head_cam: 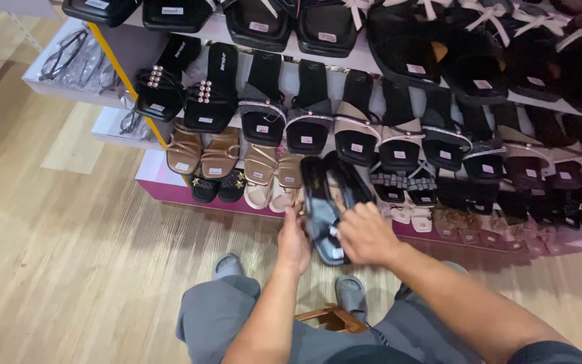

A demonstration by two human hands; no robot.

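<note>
Head view, person seated low on a wooden stool [335, 318] in front of a tiered shoe display. Both hands meet on a pair of black sandals [328, 202] held just in front of the lowest pink shelf [163, 189], above the wood floor [69, 222].

Left hand [293, 243] — fingers wrapped under the near sandal at its left edge, grasping it. Right hand [366, 232] — closed over the strap and sole of the same pair from the right, thumb on top. The two sandals overlap; only the rear one's upper end shows past the front one.

Risks, as judged from this frame:
- the pair is held loosely stacked; if either hand lets go, the rear sandal can slip and drop to the floor
- the hands sit just beside the beige strappy sandals [274, 178] on the bottom row — a nudge could tip one off the shelf edge
- the rows are tightly packed, so pushing the pair into a gap may knock its neighbours askew

Labels: small white rectangular stickers sit on the insoles of nearly every shoe, near the heel, e.g. on the black sandals with pearl-like studs [183, 87] and the bronze sandals [203, 152]. A similar pale sticker [336, 253] shows on the held pair near its lower end. Text too small to tell
</note>
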